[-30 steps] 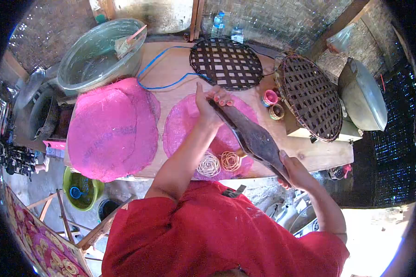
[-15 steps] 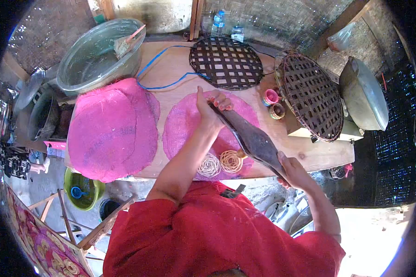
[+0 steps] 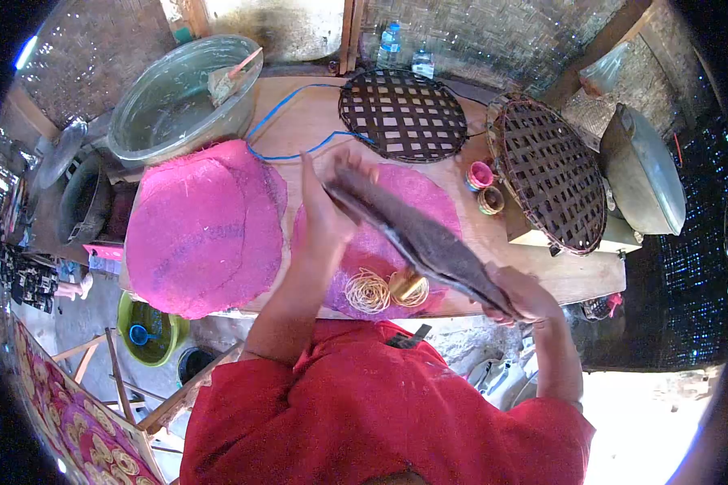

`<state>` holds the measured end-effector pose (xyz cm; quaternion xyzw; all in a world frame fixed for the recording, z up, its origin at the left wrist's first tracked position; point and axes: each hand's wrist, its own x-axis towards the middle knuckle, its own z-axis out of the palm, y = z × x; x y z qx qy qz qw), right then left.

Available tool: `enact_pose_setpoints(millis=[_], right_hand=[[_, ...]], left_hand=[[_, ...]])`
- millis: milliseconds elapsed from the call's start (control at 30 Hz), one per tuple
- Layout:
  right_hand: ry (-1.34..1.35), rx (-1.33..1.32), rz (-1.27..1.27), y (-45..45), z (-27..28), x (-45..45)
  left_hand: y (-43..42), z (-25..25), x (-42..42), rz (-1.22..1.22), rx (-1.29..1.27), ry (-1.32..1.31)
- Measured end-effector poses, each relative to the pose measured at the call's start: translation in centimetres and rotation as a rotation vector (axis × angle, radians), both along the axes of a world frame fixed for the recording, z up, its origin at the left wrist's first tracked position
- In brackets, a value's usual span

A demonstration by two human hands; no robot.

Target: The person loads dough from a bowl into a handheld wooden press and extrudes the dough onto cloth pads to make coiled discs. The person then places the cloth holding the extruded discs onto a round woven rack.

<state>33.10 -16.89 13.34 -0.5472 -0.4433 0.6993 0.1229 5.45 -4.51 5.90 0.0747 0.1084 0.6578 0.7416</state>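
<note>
Between my hands is a dark lid (image 3: 416, 226), tilted and seen almost edge-on, with a gold-brown knob (image 3: 408, 284) on the side facing me. My left hand (image 3: 336, 198) grips its upper left edge, thumb pointing up, a little blurred. At its lower right end my right hand (image 3: 522, 295) is closed round the rim. Below the lid lies a round pink mesh cloth (image 3: 429, 190) on the wooden table (image 3: 299, 105). Two coils of pale thin strands rest on the cloth: the left coil (image 3: 368, 291) shows fully, the right one is partly behind the knob.
Stacked pink cloths (image 3: 202, 234) lie left, below a big basin (image 3: 133, 137). A dark woven lattice (image 3: 404, 117) sits at the back; another lattice (image 3: 550, 174) leans right, near a metal pot (image 3: 643, 174). Small cups (image 3: 479, 175), a blue strap (image 3: 279, 156) and bottles (image 3: 389, 48) are around.
Both hands still hold the lid. Its left end has moved left with my left hand, and its right end has shifted slightly. The view has moved a little.
</note>
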Motion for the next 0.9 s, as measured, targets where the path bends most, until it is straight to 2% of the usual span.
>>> enact_pose_setpoints(millis=[33,67,133,167,233,267,300,333,400,467,533,600,633,833,900], right_hand=[[-0.001,-0.002,0.004,0.1,0.5,0.0],[0.089,0.097,-0.012,0.2,1.0,0.0],[0.267,0.206,-0.043,0.4,1.5,-0.2],[0.274,0.21,-0.039,0.5,1.3,0.0],[0.555,0.104,0.001,0.8,0.6,1.0],[0.625,0.162,0.066,1.0,-0.1,1.6],[0.687,0.163,0.014,0.7,-0.6,1.9],[0.751,0.165,-0.036,0.5,-1.2,2.2],[0.764,0.159,-0.103,0.2,-1.8,2.8],[0.673,0.207,-0.098,0.2,-1.6,2.6],[0.629,0.241,-0.141,0.0,-1.1,2.2],[0.587,0.249,-0.194,-0.2,-0.9,2.2],[0.548,0.256,-0.25,-0.4,-0.8,2.2],[0.604,0.226,-0.242,-1.1,-1.9,3.2],[0.564,0.235,-0.215,-1.3,-2.1,3.5]], left_hand=[[-0.9,4.1,-0.9,0.028,-0.019,0.072],[-0.9,4.5,-1.7,0.032,-0.021,0.072],[-0.9,4.9,-3.8,0.15,0.385,0.586],[-1.4,4.3,-4.5,0.154,0.388,0.594],[-3.4,1.2,-5.4,0.196,0.693,1.831],[-4.3,-1.1,-5.8,0.216,0.856,2.019],[-5.3,-3.5,-6.0,0.229,1.024,2.2],[-6.1,-5.2,-5.9,0.225,1.025,2.207],[-7.3,-7.5,-5.2,0.031,0.941,2.323],[-7.9,-8.4,-4.8,0.046,0.938,2.32],[-8.2,-8.7,-4.4,0.068,0.93,2.313],[-8.4,-8.2,-4.2,-0.085,0.924,2.355],[-8.3,-8.3,-4.1,-0.084,0.922,2.358],[-8.3,-9.0,-4.0,-0.002,0.927,2.287],[-8.5,-8.1,-4.0,-0.118,0.899,2.279]])
